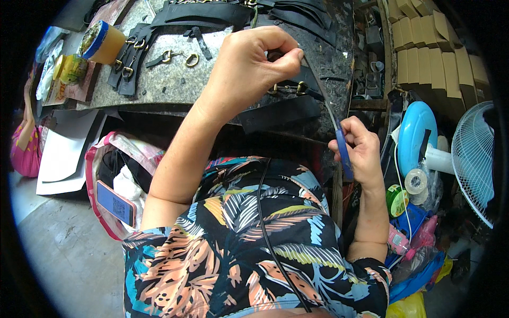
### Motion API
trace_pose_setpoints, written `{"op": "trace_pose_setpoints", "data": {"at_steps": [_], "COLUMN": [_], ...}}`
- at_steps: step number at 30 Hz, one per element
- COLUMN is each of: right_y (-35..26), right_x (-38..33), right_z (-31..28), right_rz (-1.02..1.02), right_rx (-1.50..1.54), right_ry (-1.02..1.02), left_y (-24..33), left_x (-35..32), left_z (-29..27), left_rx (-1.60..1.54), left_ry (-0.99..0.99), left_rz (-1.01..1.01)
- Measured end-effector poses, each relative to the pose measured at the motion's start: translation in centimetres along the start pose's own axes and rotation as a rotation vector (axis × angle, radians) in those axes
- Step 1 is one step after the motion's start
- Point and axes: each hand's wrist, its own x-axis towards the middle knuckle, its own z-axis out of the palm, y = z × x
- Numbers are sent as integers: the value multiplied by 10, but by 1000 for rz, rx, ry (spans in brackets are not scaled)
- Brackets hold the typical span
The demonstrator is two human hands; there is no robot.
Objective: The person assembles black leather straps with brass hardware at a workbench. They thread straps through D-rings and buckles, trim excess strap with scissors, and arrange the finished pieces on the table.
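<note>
My right hand [361,149] is closed round the blue handle of a tool [343,151]. From that handle a long, narrow grey part runs up and left to my left hand; seen edge-on, its exact kind is unclear. My left hand [254,66] is raised over the bench, thumb and forefinger pinched together at the far end of the grey part. What lies between these fingertips is too small to tell. Below the left hand, a black strap [281,114] lies at the bench's front edge, with brass-coloured snap hooks [301,88] beside it.
The worn bench [175,85] carries black straps [201,15], a ring with a clip [191,60] and an amber jar [105,43]. Left of me, a bag [98,159] holds a phone [115,203]. Cardboard boxes [424,58] and a fan [474,159] stand right.
</note>
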Motion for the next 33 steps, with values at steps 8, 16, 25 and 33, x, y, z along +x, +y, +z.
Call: {"op": "trace_pose_setpoints", "data": {"at_steps": [8, 16, 25, 33], "right_y": [2, -1, -10, -26], "right_x": [70, 121, 114, 118], "right_z": [-24, -15, -17, -11], "right_rz": [-65, -82, -125, -499], "right_rx": [-437, -259, -951, -731], "right_ry": [323, 239, 435, 409], "left_y": [-6, -8, -13, -5], "left_x": [-3, -13, -11, -15], "left_z": [-10, -25, -16, -14], "left_rx": [-159, -408, -483, -381], "left_ry": [21, -41, 49, 5], "left_rz": [-38, -139, -149, -131]}}
